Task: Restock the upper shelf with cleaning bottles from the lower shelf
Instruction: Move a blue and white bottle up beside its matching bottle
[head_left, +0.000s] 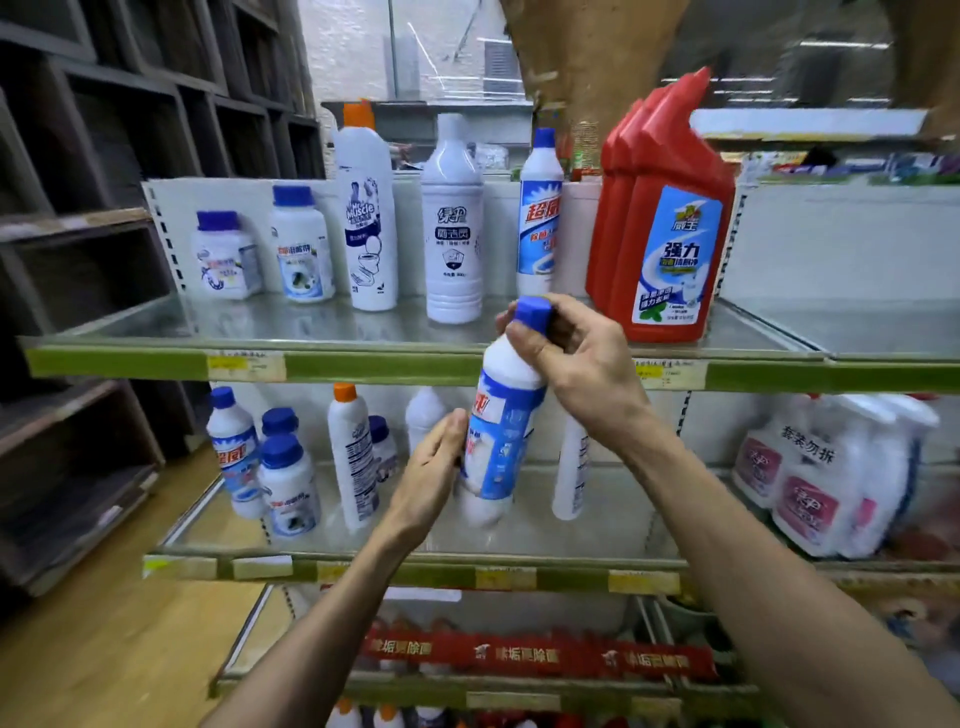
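Note:
I hold a white cleaning bottle with a blue cap and blue label (506, 431) in front of the shelves, tilted slightly, its cap level with the upper shelf's green edge (363, 364). My right hand (576, 364) grips its neck just below the cap. My left hand (434, 467) is against its lower left side. On the upper shelf stand several bottles, among them a matching blue-capped bottle (540, 213) right behind my right hand. The lower shelf (415, 566) carries more bottles, such as a blue-capped bottle (234, 447) at its left.
Red bottles (660, 218) stand at the right of the upper shelf, a white bottle (452, 223) at its middle. Spray bottles (821, 478) fill the lower shelf's right. Dark wooden cubbies (104, 208) stand to the left. A bottom shelf with red banners (530, 654) lies below.

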